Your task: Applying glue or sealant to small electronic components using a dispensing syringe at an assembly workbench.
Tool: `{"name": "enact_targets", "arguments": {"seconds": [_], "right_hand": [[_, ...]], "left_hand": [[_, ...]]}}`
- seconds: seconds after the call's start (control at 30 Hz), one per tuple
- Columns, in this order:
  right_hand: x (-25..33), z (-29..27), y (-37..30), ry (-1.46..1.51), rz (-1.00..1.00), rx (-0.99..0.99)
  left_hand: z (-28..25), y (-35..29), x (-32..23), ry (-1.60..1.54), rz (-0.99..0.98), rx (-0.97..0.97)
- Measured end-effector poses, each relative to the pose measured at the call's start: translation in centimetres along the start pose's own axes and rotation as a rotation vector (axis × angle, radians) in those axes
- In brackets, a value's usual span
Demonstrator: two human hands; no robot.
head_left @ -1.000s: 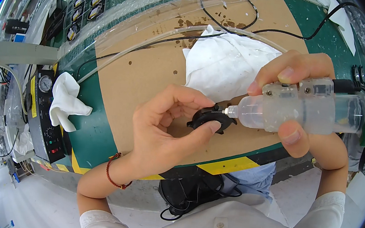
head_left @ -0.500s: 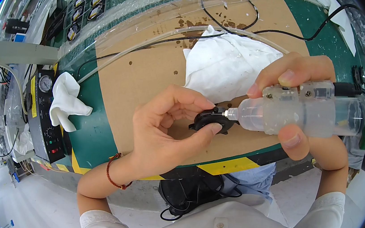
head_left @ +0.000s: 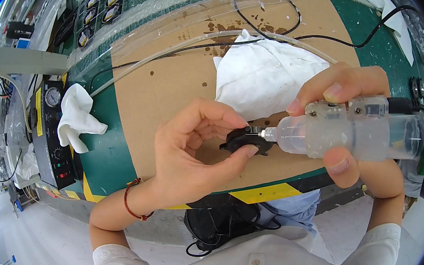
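My left hand pinches a small black round part between thumb and fingers, held just above a brown cardboard sheet. My right hand grips a clear plastic syringe-like dispenser lying sideways. Its thin metal tip touches the right side of the black part. A black cable and a clear tube run from the dispenser's rear toward the far side of the bench.
A white cloth lies on the cardboard behind the hands, and a crumpled white rag sits on the green bench at left. A black control box with a gauge stands at the left edge. Trays of small parts line the back.
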State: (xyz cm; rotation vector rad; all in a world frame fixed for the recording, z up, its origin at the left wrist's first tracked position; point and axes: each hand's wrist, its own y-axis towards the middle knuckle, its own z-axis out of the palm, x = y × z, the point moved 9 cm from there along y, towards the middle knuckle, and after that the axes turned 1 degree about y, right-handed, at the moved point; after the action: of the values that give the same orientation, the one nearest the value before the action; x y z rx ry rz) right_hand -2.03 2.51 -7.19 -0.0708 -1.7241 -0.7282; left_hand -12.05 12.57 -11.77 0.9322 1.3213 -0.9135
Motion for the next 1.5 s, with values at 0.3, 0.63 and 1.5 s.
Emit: {"name": "enact_targets", "arguments": {"seconds": [0.3,0.63,1.5], "right_hand": [[0.28,0.22,0.04,0.027,-0.002,0.037],[0.02,0.00,-0.19,0.044,0.027,-0.029],[-0.04,0.06,-0.29,0.036,0.036,-0.024]], "left_hand": [[0.19,0.04,-0.45,0.026,0.049,0.011],[0.40,0.15,-0.70,0.057,0.085,0.044],[0.38,0.26,-0.94,0.060,0.089,0.029]]}}
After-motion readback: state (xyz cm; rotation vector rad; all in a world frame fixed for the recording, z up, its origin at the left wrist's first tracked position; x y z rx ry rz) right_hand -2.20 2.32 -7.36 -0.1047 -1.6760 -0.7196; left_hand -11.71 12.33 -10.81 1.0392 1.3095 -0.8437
